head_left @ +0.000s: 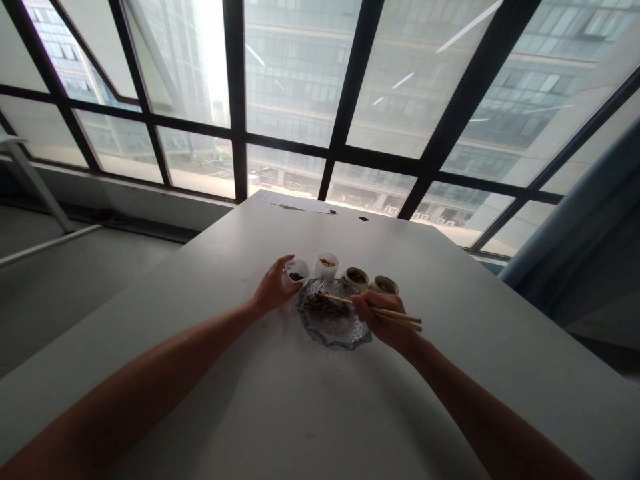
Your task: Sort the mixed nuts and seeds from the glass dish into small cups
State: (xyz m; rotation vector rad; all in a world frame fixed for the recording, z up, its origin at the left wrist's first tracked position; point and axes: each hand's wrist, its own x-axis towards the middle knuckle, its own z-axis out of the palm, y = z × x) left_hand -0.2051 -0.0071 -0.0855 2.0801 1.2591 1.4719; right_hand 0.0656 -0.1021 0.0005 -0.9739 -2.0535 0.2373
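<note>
My left hand (pixel 274 285) is closed around a small white cup (pixel 296 271) with dark bits at its bottom. In my right hand (pixel 387 317) is a pair of wooden chopsticks (pixel 400 315), their tips reaching over a clear glass dish (pixel 340 340) with a wavy rim. A heap of dark, thin dried pieces (pixel 325 305) lies in the dish's far left part. Whether the tips pinch a piece is too small to tell. Behind the dish stands another white cup (pixel 327 265) with yellowish-brown bits, beside a round cup (pixel 356 278) of dark contents and a second round cup (pixel 387 285).
Everything stands on a white table (pixel 210 400). Papers (pixel 293 202) lie at its far edge, near a dark round hole (pixel 363 219). Large framed windows (pixel 295 80) rise beyond, and a blue curtain (pixel 575 233) hangs at the right.
</note>
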